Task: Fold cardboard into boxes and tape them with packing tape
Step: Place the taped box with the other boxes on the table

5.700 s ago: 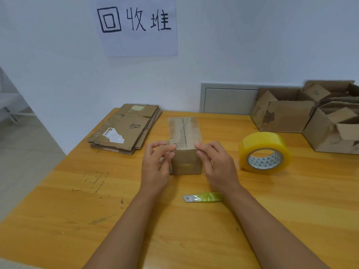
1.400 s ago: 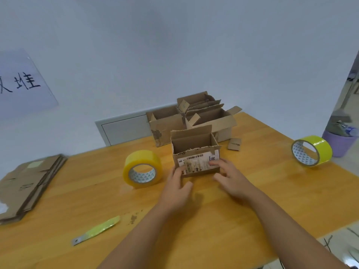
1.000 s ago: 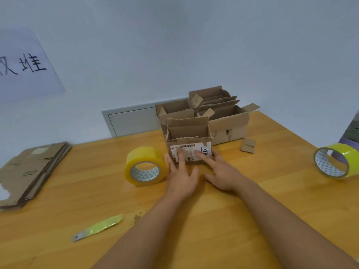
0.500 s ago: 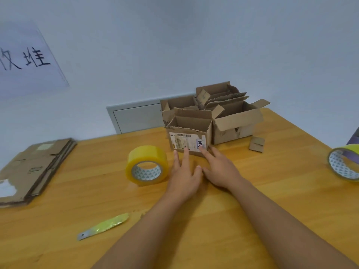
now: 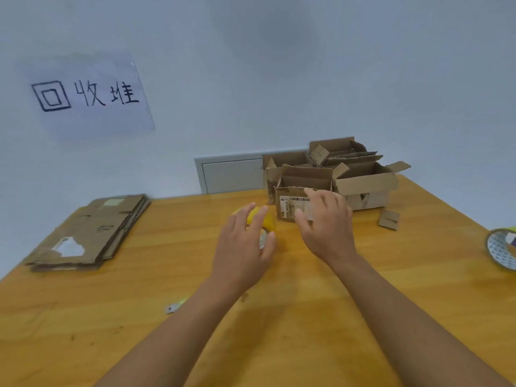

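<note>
The wooden tabletop point(image 5: 321, 317) carries a stack of flattened cardboard point(image 5: 92, 233) near its left edge. A cluster of open cardboard boxes point(image 5: 363, 174) stands by the far edge, the labelled box point(image 5: 293, 202) foremost. The right hand point(image 5: 326, 227) hangs in front of that box with fingers spread, holding nothing. The left hand point(image 5: 243, 247) hangs with loose fingers in front of the yellow tape roll point(image 5: 268, 219). A second tape roll point(image 5: 502, 250) sits at the right edge. A cardboard scrap point(image 5: 389, 219) lies beside the boxes.
</note>
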{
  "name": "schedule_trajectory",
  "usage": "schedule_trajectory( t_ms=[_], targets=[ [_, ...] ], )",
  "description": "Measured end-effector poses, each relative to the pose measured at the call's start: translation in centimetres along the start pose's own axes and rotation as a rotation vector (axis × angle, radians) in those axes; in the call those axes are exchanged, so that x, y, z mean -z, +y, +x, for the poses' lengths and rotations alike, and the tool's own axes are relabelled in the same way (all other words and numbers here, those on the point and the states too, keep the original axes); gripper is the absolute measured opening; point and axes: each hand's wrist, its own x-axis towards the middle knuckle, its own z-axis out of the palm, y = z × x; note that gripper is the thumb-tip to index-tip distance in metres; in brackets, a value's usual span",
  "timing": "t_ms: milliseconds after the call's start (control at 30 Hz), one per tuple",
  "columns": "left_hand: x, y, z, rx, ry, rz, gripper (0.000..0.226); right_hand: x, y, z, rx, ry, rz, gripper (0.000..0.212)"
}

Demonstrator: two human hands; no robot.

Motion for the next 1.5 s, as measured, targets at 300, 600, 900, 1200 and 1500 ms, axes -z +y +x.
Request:
schedule_trajectory(
  t_ms=[300,600,900,1200,1500],
  targets=[
    [7.3,-12.5,-5.7,0.175,-0.023,0.334,0.060,-5.0,-14.6,-1.9,0.292,-0.130,0.005,0.060],
    [10.0,-25.9,-9.7,0.479,-0.175,0.395,0.059,-15.6,-24.1,-4.9,0.323,-0.579,-0.001,0.062],
    [9.9,-34.1,-7.6,0.607,-0.261,0.327,0.066,-21.5,-25.7,-5.5,0.259,-0.992,-0.075,0.069],
    [9.3,-35.5,-7.4,0.522,-0.047,0.244,0.043,-21.8,-25.4,-5.6,0.270,-0.979,-0.092,0.068],
    [14.8,-32.2,-5.3,0.367,0.594,0.182,0.035,-22.0,-25.2,-5.7,0.257,-0.893,-0.024,0.065]
  ],
)
